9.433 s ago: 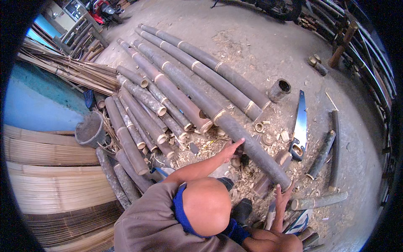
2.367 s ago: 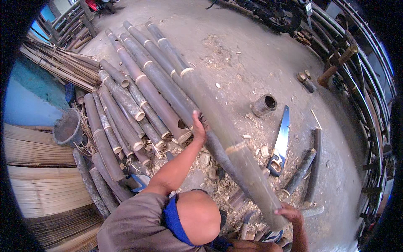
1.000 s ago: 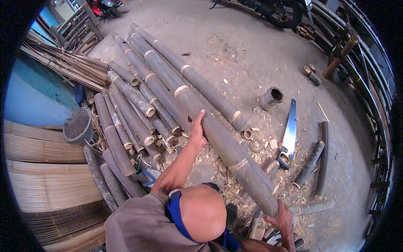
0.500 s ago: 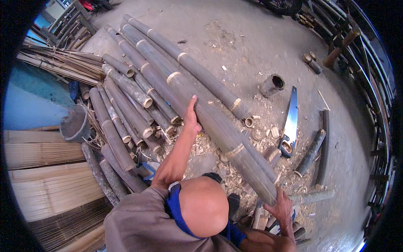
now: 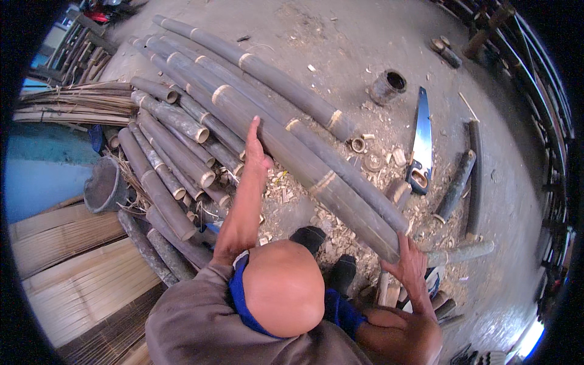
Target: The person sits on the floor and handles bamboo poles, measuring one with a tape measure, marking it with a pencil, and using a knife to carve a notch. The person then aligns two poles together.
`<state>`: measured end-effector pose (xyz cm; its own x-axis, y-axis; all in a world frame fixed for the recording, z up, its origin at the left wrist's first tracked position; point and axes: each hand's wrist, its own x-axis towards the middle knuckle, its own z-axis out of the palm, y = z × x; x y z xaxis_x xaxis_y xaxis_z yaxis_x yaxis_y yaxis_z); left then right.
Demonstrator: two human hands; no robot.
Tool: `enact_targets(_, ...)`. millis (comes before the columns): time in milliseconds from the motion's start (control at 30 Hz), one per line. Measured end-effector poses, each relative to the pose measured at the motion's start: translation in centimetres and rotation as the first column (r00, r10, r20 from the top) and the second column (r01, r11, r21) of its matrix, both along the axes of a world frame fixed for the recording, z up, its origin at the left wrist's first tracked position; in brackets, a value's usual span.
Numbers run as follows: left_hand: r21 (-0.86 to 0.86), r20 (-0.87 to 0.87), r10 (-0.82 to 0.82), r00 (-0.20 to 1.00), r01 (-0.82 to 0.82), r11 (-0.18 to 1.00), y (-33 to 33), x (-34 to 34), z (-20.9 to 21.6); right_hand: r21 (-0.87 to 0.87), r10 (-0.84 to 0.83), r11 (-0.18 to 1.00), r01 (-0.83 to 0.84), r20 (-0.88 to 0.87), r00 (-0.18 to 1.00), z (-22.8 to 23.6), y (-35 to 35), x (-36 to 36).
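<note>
Over shavings | bamboo pole | right hand: fingers cupping end | left hand: fingers' grip unclear

Looked like a bamboo workshop, given the many cut bamboo poles, the handsaw and pale shavings littering the grey floor.

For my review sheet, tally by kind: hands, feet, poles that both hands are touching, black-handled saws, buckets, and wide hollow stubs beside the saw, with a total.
Hands: 2 (left hand, right hand)
Feet: 2
Pole touched by both hands: 1
Saw: 1
Bucket: 1
Stub: 1
Total: 8
</note>
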<state>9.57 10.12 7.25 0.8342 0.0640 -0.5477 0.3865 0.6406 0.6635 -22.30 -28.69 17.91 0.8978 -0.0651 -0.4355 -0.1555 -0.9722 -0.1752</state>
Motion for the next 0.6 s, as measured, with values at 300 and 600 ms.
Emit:
enact_targets(300,-0.001,-0.075,0.003,0.997,-0.003,1.0,-7.7,-6.9,-2.4,-0.116,0.004,0.993,0.025,0.245,0.97,-4.7,1.5,0.5)
enact_targets(600,0.05,-0.098,-0.077,0.992,0.082,0.995,-7.1,-8.5,-5.2,-0.099,-0.069,0.99,0.097,0.257,0.964,-5.4,3.9,-0.3)
